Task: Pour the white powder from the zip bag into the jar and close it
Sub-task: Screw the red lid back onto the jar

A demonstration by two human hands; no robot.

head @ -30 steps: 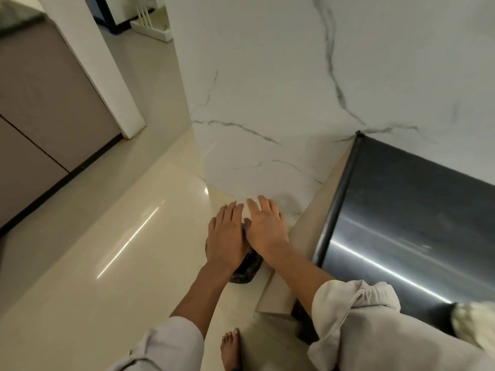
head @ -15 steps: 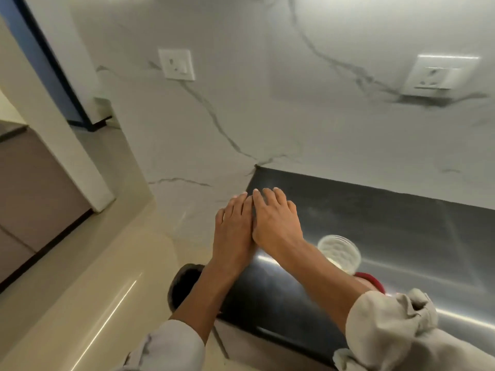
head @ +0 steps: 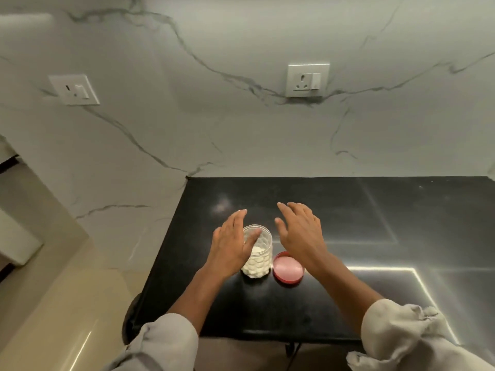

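Note:
A clear dimpled plastic jar (head: 259, 258) stands upright and uncapped on the black countertop (head: 375, 236), with white powder in its lower part. Its red lid (head: 288, 267) lies flat just to the jar's right. My left hand (head: 231, 243) hovers at the jar's left side with fingers spread, partly in front of the jar, holding nothing. My right hand (head: 301, 232) hovers above and behind the lid, fingers apart and empty. No zip bag is in view.
A white marble wall rises behind the counter with two sockets (head: 73, 89) (head: 308, 80). The counter's left edge drops to a beige floor (head: 53, 317). A dark round object (head: 130, 319) sits on the floor by the counter's front-left corner.
The view swung right from the floor to the countertop. My hands, pressed side by side before, have parted and now hover on either side of the jar and lid.

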